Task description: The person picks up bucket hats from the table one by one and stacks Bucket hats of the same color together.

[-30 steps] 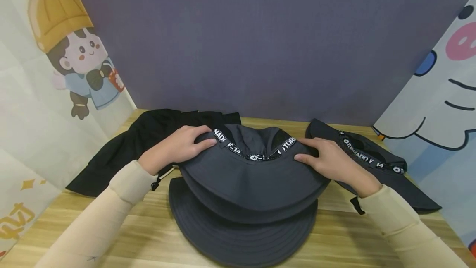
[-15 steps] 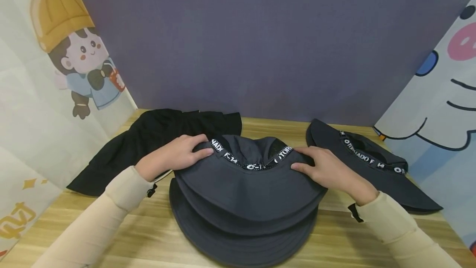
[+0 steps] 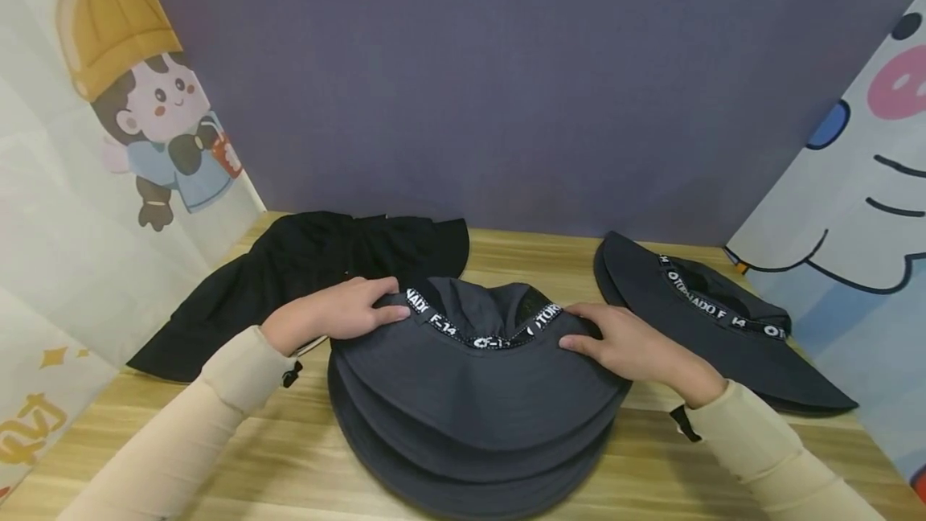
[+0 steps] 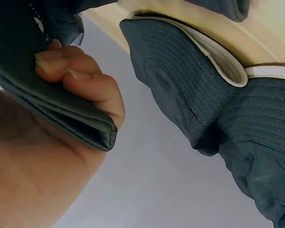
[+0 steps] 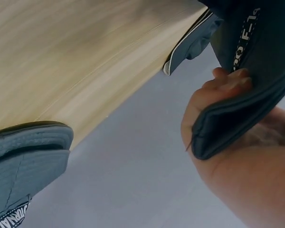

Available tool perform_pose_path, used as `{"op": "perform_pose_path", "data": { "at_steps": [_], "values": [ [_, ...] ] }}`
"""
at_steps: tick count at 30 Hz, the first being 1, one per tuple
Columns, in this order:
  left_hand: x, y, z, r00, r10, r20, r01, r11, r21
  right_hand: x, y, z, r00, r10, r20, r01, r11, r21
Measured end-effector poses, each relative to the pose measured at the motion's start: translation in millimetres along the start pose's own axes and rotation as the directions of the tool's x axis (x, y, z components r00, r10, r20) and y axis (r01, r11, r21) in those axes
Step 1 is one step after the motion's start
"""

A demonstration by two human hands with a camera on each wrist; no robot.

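Note:
A dark grey bucket hat [image 3: 485,368] with a white-lettered band lies on top of a stack of like hats [image 3: 470,473] at the table's middle. My left hand [image 3: 340,316] grips its brim on the left, thumb on top. In the left wrist view the fingers [image 4: 71,78] curl under the brim edge [image 4: 57,111]. My right hand [image 3: 629,344] grips the brim on the right. The right wrist view shows its fingers [image 5: 223,83] wrapped round the brim [image 5: 247,121].
A black hat [image 3: 304,272] lies crumpled at the back left, seen close in the left wrist view [image 4: 213,99]. Another grey lettered hat [image 3: 709,320] rests at the right. The wooden table [image 3: 239,457] is walled by a purple back panel and cartoon curtains.
Both hands have drawn the top hat toward me and lower, so it sits more squarely over the stack beneath.

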State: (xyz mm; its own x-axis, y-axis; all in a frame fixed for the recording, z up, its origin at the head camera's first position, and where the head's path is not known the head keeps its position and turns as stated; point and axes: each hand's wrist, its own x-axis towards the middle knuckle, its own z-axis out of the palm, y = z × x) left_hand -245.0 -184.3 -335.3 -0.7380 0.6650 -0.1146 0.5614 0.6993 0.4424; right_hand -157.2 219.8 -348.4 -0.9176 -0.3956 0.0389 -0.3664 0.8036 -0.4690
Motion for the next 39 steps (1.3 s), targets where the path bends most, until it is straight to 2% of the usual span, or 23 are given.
{"op": "perform_pose_path", "data": {
  "at_steps": [6, 12, 19, 23, 27, 33, 39],
  "values": [
    [-7.3, 0.5, 1.3, 0.998, -0.024, 0.062, 0.026, 1.000, -0.018, -0.6, -5.7, 3.1, 1.000, 0.003, 0.029, -0.004, 0.999, 0.032],
    [-7.5, -0.6, 4.6, 0.995, -0.028, 0.092, 0.030, 0.999, -0.018, -2.3, -4.1, 7.7, 0.999, 0.016, 0.049, -0.018, 0.999, 0.039],
    [-6.2, -1.3, 10.3, 0.991, -0.046, 0.129, 0.050, 0.998, -0.027, -2.4, -0.5, 14.0, 0.993, 0.029, 0.118, -0.039, 0.996, 0.081],
    [-6.9, -2.8, 13.6, 0.985, -0.061, 0.159, 0.069, 0.996, -0.048, -4.1, -2.4, 15.5, 0.990, 0.026, 0.136, -0.036, 0.997, 0.070],
    [-7.0, -5.6, 17.8, 0.982, -0.049, 0.185, 0.061, 0.996, -0.059, -5.2, -4.1, 18.4, 0.989, 0.013, 0.145, -0.021, 0.998, 0.053],
    [-5.8, -9.1, 25.2, 0.981, -0.041, 0.192, 0.053, 0.997, -0.059, -6.4, -1.8, 27.0, 0.982, 0.026, 0.185, -0.042, 0.996, 0.083],
    [-6.0, -6.0, 26.1, 0.981, -0.069, 0.182, 0.076, 0.997, -0.033, -8.0, -2.0, 29.9, 0.976, 0.077, 0.205, -0.094, 0.993, 0.076]
  ]
}}
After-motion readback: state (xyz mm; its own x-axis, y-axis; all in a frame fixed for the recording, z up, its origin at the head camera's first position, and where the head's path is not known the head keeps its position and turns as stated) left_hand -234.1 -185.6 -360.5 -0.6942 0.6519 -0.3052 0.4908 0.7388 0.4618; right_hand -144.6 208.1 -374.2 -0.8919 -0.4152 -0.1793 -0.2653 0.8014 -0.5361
